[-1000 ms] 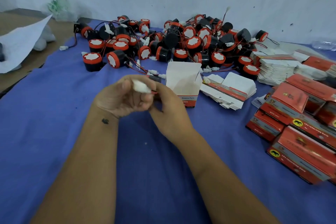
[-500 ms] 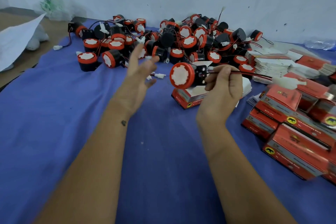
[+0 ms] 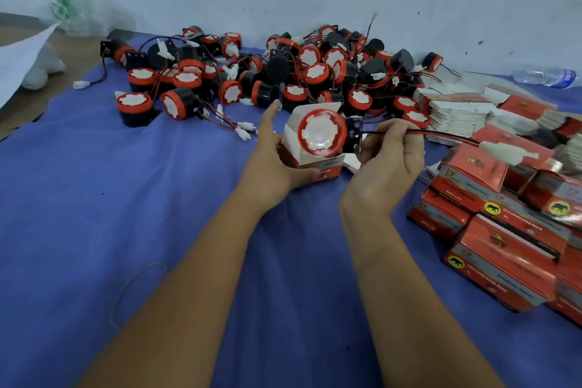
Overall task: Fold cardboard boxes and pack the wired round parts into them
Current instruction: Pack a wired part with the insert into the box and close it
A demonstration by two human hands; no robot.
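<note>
My left hand grips an open red-and-white cardboard box from its left side, index finger pointing up. A round red-and-black part with a white face sits at the box mouth. My right hand pinches that part's red and black wire, which runs right to a white connector hanging over the packed boxes.
A big heap of round wired parts fills the back of the blue cloth. Stacks of flat unfolded boxes lie at the right rear. Closed red boxes are piled at the right. A rubber band lies front left.
My left hand, open in the air half a second ago, has come down and gripped the box. My right hand has brought the round part down to the box mouth.
</note>
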